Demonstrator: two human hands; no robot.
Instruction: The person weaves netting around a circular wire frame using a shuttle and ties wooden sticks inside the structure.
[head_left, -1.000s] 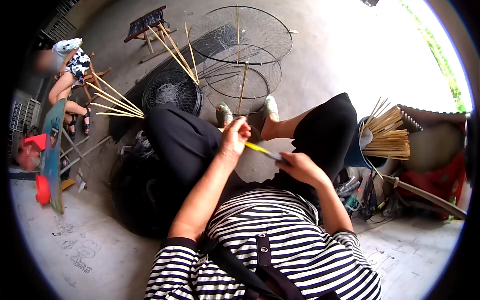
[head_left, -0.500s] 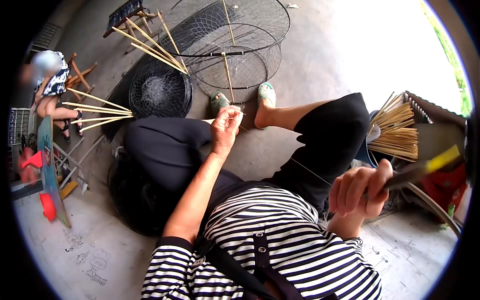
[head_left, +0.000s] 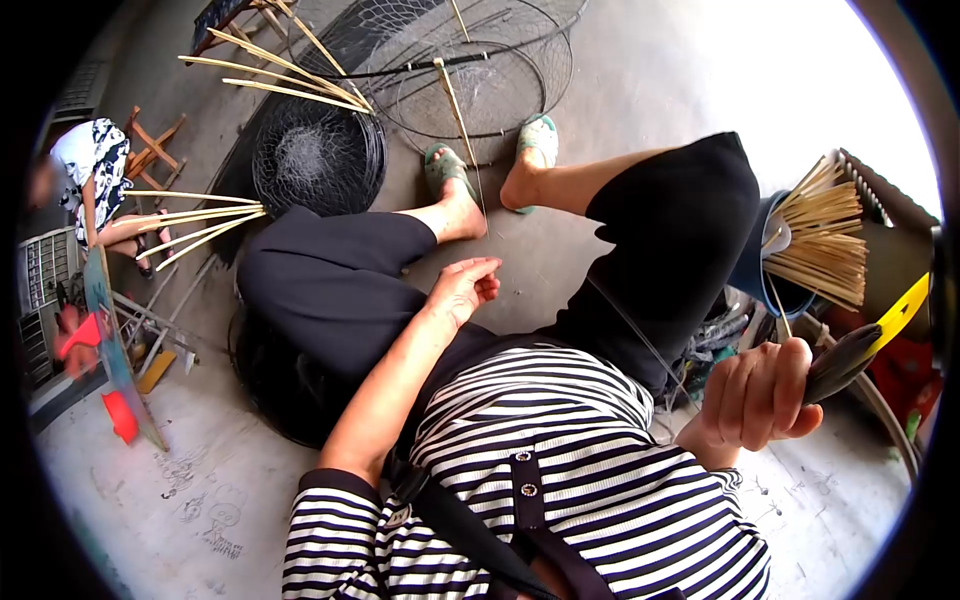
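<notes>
swung out right from near my left hand [head_left: 463,290], the yellow-tipped netting shuttle [head_left: 846,362] is gripped in my right hand [head_left: 748,395], likely light, stiff and smooth, best held round its dark body, though i cannot tell if my curled left fingers [head_left: 486,287] pinch any thread [head_left: 640,333].

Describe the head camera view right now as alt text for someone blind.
A person's right hand holds up a yellow-tipped dark hand tool; the partly curled left hand is between black-trousered legs. A black-hooped mesh net stands beyond green-sandalled feet, and a round blue bucket of pale wooden sticks stands by the right knee.
</notes>
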